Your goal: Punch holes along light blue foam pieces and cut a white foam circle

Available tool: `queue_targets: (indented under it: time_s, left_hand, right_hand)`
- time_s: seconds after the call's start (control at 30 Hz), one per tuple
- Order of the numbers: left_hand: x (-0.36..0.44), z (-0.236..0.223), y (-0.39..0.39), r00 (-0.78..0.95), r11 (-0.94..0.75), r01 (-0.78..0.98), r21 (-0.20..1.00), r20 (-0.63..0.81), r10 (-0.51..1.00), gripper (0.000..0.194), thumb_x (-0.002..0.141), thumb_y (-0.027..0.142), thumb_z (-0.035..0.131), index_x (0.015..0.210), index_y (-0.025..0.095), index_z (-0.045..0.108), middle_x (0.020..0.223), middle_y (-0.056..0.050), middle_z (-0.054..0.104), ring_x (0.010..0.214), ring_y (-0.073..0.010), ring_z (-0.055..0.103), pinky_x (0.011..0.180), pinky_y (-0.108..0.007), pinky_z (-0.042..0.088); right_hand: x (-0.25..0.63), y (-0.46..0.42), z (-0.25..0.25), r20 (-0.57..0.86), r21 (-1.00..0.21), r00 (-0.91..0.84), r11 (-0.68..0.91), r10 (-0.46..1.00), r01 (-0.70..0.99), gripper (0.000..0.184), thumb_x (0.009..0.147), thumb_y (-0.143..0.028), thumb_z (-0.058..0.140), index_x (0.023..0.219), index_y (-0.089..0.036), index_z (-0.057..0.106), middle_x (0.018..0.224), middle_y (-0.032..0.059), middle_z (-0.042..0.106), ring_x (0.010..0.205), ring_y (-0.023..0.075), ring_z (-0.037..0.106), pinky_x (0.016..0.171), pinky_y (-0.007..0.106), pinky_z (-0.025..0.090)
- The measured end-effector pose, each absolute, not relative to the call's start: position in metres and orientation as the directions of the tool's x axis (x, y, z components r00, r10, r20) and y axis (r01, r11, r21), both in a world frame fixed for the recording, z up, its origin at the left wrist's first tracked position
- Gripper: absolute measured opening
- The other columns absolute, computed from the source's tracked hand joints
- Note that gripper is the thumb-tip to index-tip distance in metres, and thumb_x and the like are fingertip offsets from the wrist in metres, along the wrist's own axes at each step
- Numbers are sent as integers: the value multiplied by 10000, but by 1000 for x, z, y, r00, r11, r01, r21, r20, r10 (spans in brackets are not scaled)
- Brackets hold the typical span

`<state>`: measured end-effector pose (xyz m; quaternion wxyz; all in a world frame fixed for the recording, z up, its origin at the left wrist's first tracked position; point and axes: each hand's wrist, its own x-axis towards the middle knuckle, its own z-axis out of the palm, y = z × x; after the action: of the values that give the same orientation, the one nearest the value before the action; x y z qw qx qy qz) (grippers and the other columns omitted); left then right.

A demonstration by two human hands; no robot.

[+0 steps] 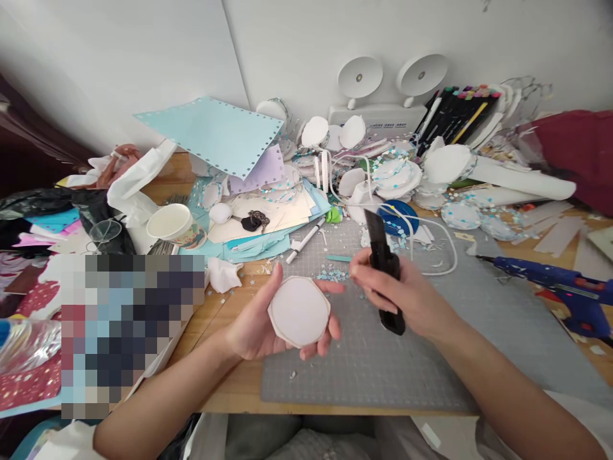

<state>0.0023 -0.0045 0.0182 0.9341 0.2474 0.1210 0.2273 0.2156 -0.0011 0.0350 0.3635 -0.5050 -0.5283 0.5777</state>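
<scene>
A white disc point(299, 311) with a rough, many-sided edge rests in my left hand point(258, 329), face up, thumb along one side and fingers curled beneath it. My right hand point(407, 287) grips a black utility knife point(384, 265), its dark blade extended and pointing up and away from me. Knife and disc are apart. Both hands are above the grey cutting mat point(354, 377). Small blue and white paper stars point(334, 275) lie scattered on the mat just beyond my hands.
White discs with starry garlands point(397, 176) crowd the back. On the right lies a blue glue gun point(550, 275), near a looping white cable point(454, 255). A paper cup point(175, 223), stacked paper sheets point(278, 217) and a white marker pen point(305, 241) stand or lie left of centre.
</scene>
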Motion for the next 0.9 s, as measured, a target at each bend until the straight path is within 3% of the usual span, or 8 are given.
queue_targets:
  time_s: [0.07,0.13,0.2,0.37,0.53,0.67,0.8,0.9]
  left_hand:
    - [3,20,-5,853,773,-388,501,-122,508,580,903,540,363,1279,112,467,1009,-185,645,877,-252,643,707,-300,486]
    - [2,21,-5,845,781,-404,477,-132,518,514,878,442,487,1274,115,474,1087,-189,632,1022,-284,610,908,-389,431]
    - [1,18,-6,830,786,-416,457,-161,533,492,844,396,559,1243,113,511,1127,-177,625,1081,-290,586,997,-424,367]
    - [-3,8,-8,831,762,-366,534,-183,526,402,815,298,622,1192,164,586,1157,-100,635,1020,-203,621,864,-288,463]
    - [-1,13,-7,876,724,-286,627,-135,464,480,809,293,644,1262,178,535,1217,-142,595,1190,-303,524,982,-515,404]
    - [2,15,-6,805,608,-355,710,-98,585,482,712,304,750,1159,189,612,1147,-111,629,1111,-279,573,976,-475,422]
    - [2,9,-5,707,447,-320,835,-102,699,660,547,279,865,1155,217,617,1150,-105,632,1114,-296,560,963,-458,426]
    - [-1,6,-3,621,297,-302,906,-49,782,787,467,222,897,1193,247,594,1247,-100,543,1180,-312,493,988,-487,421]
  right_hand:
    - [211,-3,36,-177,-973,-252,-131,951,187,256,786,-450,635,828,-206,571,591,-57,450,474,72,396,445,211,314]
    - [207,-5,37,-145,-963,-245,-80,959,258,241,769,-409,656,882,-204,600,631,-39,491,563,99,468,505,220,373]
    - [205,-7,38,-132,-955,-252,-55,959,293,247,764,-369,663,943,-206,614,646,-39,492,589,108,493,527,222,398]
    - [206,-14,39,-56,-929,-402,100,914,356,129,839,-309,588,817,-186,622,656,-14,576,608,126,543,565,244,432]
    - [211,-15,38,113,-830,-401,308,909,466,102,864,-296,563,839,-198,577,743,3,630,680,137,574,621,246,433]
    - [214,-15,40,212,-713,-334,379,919,590,278,828,-449,556,936,-200,496,661,-34,555,543,113,490,529,234,361]
    - [213,-18,42,335,-553,-448,558,829,619,313,861,-495,461,793,-192,500,634,-30,499,525,103,435,515,234,300]
    - [210,-21,41,401,-400,-496,634,770,662,367,861,-509,477,701,-180,504,607,-24,473,507,99,406,508,240,272]
